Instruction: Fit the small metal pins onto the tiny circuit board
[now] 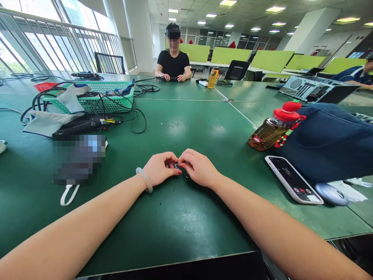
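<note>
Both my hands meet over the middle of the green table [186, 217], fingertips close together. My left hand [159, 168], with a pale bangle [145, 179] at its wrist, is closed in a pinch on a small dark piece with light markings [176, 166]. Its kind is too small to make out. My right hand [201, 167] pinches at the right side of the same piece, and its fingers hide what else they may hold. A tiny shiny metal bit [187, 175] shows just under my right fingers; I cannot tell whether it is held.
At left are a green basket [116, 103] with cables and gloves, and a blurred phone-like object [81, 159]. To the right stand a red-capped bottle [271, 128], a dark blue bag [332, 140], a phone [293, 179] and an opened computer case [314, 88]. A person [174, 58] sits opposite.
</note>
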Action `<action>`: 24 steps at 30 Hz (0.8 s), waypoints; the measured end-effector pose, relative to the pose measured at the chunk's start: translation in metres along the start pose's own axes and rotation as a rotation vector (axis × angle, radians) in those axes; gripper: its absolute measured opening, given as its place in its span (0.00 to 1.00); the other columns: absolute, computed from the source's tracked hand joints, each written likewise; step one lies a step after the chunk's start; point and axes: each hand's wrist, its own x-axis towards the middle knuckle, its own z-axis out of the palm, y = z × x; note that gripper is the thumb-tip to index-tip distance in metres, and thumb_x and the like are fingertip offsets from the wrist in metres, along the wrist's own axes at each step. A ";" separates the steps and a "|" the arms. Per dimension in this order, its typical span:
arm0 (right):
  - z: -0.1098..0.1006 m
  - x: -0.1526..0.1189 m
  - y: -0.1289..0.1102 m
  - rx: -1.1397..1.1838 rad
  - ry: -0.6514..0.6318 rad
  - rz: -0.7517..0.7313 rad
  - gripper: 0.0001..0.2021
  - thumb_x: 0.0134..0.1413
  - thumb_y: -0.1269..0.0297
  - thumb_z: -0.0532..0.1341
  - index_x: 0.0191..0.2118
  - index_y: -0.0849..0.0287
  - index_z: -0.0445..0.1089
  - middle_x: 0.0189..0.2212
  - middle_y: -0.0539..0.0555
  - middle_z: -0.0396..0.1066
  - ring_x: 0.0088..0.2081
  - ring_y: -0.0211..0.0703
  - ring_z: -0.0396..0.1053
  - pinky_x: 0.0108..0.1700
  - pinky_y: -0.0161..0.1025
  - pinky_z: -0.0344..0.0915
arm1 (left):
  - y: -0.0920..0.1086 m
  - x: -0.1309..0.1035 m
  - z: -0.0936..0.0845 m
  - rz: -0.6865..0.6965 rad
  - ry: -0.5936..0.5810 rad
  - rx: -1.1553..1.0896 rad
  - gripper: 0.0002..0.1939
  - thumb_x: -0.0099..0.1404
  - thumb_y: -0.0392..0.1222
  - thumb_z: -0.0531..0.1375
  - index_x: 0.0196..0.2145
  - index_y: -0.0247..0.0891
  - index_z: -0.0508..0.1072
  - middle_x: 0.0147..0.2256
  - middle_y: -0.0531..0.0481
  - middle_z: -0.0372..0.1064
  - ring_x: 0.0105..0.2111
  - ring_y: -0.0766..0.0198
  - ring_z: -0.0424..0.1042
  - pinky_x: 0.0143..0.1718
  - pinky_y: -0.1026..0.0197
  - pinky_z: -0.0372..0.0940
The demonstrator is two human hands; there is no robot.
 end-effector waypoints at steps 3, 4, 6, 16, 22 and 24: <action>-0.002 0.000 0.000 -0.014 0.009 -0.006 0.06 0.55 0.72 0.54 0.31 0.58 0.66 0.33 0.50 0.65 0.33 0.34 0.63 0.36 0.32 0.58 | -0.001 0.000 0.000 0.000 -0.009 -0.054 0.14 0.46 0.46 0.65 0.29 0.36 0.70 0.21 0.56 0.63 0.22 0.69 0.61 0.26 0.64 0.59; -0.003 -0.001 0.000 -0.020 0.010 -0.007 0.06 0.55 0.72 0.54 0.31 0.58 0.66 0.33 0.50 0.65 0.33 0.34 0.63 0.36 0.32 0.58 | -0.001 0.001 0.000 0.001 -0.012 -0.065 0.14 0.46 0.46 0.65 0.30 0.36 0.70 0.22 0.56 0.63 0.22 0.69 0.61 0.26 0.64 0.59; -0.005 -0.001 -0.001 -0.039 0.004 -0.005 0.06 0.56 0.71 0.54 0.31 0.58 0.66 0.33 0.51 0.65 0.33 0.35 0.63 0.35 0.32 0.58 | -0.002 0.001 0.000 0.003 -0.016 -0.077 0.15 0.46 0.46 0.65 0.30 0.36 0.70 0.22 0.56 0.63 0.22 0.69 0.61 0.26 0.64 0.59; -0.006 -0.002 0.000 -0.124 -0.014 -0.034 0.06 0.57 0.70 0.53 0.33 0.58 0.67 0.35 0.51 0.65 0.33 0.35 0.63 0.35 0.32 0.58 | -0.002 0.001 0.000 -0.012 -0.010 -0.087 0.15 0.46 0.45 0.65 0.30 0.36 0.70 0.22 0.56 0.63 0.23 0.69 0.61 0.27 0.63 0.60; -0.007 -0.003 -0.001 -0.132 0.001 -0.038 0.06 0.57 0.70 0.52 0.33 0.59 0.66 0.35 0.51 0.65 0.32 0.34 0.63 0.34 0.32 0.57 | -0.001 0.001 0.000 -0.005 0.005 -0.073 0.15 0.45 0.45 0.65 0.30 0.36 0.70 0.22 0.56 0.63 0.23 0.69 0.61 0.27 0.64 0.60; -0.007 -0.003 -0.002 -0.131 -0.008 -0.041 0.06 0.57 0.70 0.52 0.33 0.59 0.66 0.35 0.52 0.65 0.32 0.34 0.63 0.34 0.32 0.57 | -0.001 0.000 0.000 -0.004 0.007 -0.067 0.15 0.45 0.46 0.65 0.30 0.36 0.70 0.21 0.56 0.63 0.22 0.69 0.61 0.27 0.64 0.60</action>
